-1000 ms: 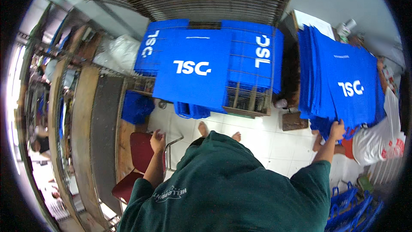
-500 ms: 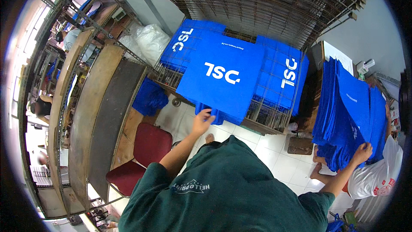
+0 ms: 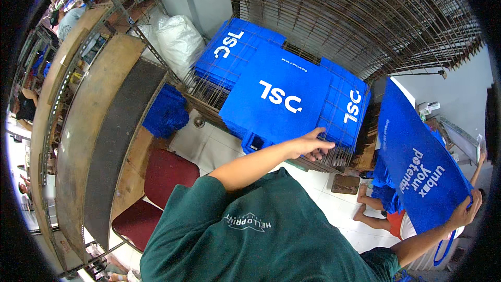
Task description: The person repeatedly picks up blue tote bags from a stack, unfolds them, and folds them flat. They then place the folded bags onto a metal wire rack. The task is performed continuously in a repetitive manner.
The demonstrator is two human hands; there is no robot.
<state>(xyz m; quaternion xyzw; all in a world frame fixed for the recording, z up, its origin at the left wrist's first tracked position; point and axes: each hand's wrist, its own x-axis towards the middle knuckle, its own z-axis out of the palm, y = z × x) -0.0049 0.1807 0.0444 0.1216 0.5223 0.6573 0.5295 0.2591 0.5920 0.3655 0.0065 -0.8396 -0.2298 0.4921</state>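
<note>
Above you a large rusty wire rack (image 3: 360, 26) fills the top of the view, and to your left long curved wooden benches (image 3: 99, 125) run down the side. Below them stands a dark red chair (image 3: 162, 177) on the white tiled floor (image 3: 219, 149).

The biggest thing under your hands is the spread of blue bags (image 3: 323, 99) lying flat on a wire shelf (image 3: 334, 159) in front of you. They are bright blue fabric with white lettering, laid in overlapping stacks, and the top bag (image 3: 279, 99) sits square and flat in the middle, its handle loops hanging over the near edge. A crumpled heap of blue cloth (image 3: 167, 112) lies lower left of the shelf, and white plastic sacks (image 3: 175, 39) stand behind it.

At your right you hold up a second blue bag (image 3: 417, 167), upright and slightly tilted, with white print down its face and a loop hanging below.

Your left hand (image 3: 310, 143) reaches out over the near right corner of the stacked bags, fingers stretched forward and loosely spread, the fingertips at the edge of the pile where it meets the wire; you grip nothing there. Your right hand (image 3: 462, 211) is closed around the lower edge of the raised bag, fingers curled over the fabric.

Beyond that bag, another person's bare feet (image 3: 365, 203) rest on the floor.
</note>
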